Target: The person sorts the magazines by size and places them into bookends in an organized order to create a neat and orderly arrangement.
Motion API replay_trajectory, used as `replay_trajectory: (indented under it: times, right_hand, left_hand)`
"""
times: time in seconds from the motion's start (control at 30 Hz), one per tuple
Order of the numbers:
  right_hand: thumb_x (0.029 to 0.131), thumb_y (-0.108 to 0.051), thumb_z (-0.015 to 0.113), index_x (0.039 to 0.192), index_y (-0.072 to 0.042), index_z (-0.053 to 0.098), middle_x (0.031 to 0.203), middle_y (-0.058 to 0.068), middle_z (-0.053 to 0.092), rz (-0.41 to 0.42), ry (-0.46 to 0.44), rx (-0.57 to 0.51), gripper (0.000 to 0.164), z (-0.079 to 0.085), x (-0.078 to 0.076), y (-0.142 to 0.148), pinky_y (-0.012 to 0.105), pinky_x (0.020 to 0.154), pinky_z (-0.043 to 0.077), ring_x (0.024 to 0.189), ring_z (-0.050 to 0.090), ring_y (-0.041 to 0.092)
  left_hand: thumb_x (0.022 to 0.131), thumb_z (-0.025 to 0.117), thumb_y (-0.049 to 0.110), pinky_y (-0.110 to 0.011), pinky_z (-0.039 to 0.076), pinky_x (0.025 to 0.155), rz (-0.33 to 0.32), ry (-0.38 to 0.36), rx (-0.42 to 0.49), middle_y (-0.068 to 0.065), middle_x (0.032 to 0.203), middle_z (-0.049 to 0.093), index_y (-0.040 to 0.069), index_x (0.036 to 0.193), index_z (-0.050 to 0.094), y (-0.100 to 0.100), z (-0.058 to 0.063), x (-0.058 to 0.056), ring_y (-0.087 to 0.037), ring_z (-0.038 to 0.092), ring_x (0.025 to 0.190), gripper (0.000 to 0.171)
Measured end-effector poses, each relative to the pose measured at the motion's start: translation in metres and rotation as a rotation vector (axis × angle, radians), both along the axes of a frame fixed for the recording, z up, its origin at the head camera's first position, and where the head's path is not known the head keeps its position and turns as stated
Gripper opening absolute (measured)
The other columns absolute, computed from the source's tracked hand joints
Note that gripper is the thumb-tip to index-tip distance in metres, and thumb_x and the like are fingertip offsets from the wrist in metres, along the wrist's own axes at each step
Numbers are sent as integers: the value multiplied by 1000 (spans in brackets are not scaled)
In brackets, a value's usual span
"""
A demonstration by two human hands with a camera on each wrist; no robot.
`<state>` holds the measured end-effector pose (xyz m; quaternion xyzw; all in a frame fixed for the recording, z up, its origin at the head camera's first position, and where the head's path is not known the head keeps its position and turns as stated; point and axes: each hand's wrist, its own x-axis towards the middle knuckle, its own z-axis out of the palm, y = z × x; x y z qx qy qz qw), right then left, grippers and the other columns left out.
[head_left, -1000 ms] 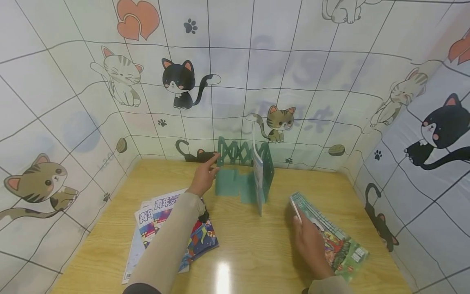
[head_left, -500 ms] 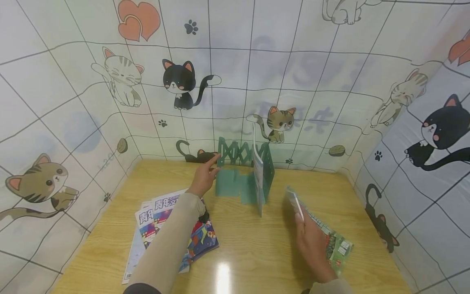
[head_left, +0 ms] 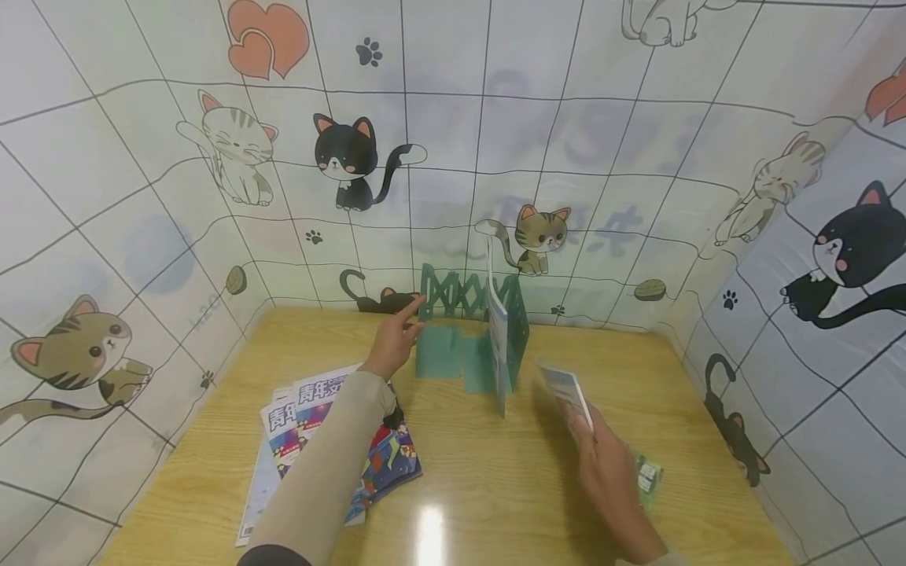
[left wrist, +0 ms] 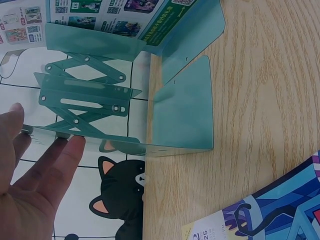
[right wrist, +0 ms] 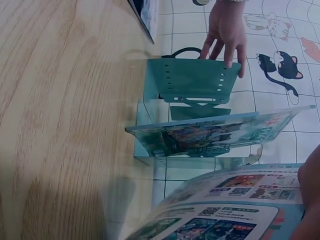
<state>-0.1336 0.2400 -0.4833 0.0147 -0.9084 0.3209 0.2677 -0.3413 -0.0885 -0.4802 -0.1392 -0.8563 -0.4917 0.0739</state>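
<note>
A teal metal expandable bookend (head_left: 439, 354) stands against the back wall, its scissor linkage (left wrist: 90, 107) showing between the plates. With its fingers fairly straight, my left hand (head_left: 389, 342) touches the upper edge of the left end plate (right wrist: 195, 77). One magazine (head_left: 499, 338) stands upright inside the bookend, close to the right end plate. To the right of it, my right hand (head_left: 612, 472) grips another magazine (right wrist: 220, 215) above the table, tilted nearly edge-on in the head view. That hand hides much of its green cover; only part of it shows in the right wrist view.
Several overlapping magazines (head_left: 392, 464) lie on the wooden table (head_left: 488, 487) at the left, partly under my left forearm. A cloth with a cat print (head_left: 453, 141) closes off the back and both sides.
My right hand has tipped its magazine up from a slanted, cover-showing pose to nearly edge-on, its far end swinging left towards the bookend. The left hand stays put.
</note>
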Motion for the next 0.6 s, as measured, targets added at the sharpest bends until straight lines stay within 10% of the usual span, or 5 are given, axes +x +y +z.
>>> replay_trajectory:
  times: [0.6]
  right_hand:
    - [106,-33,39,124,-4,61,98,21,70,-17,-188,133,41,19,3,3,49,55,49,74,66,36]
  left_hand:
    - [99,58,13,-35,56,79,7,-35,3,-13,141,50,28,149,42,0,3,1,-27,62,109,54]
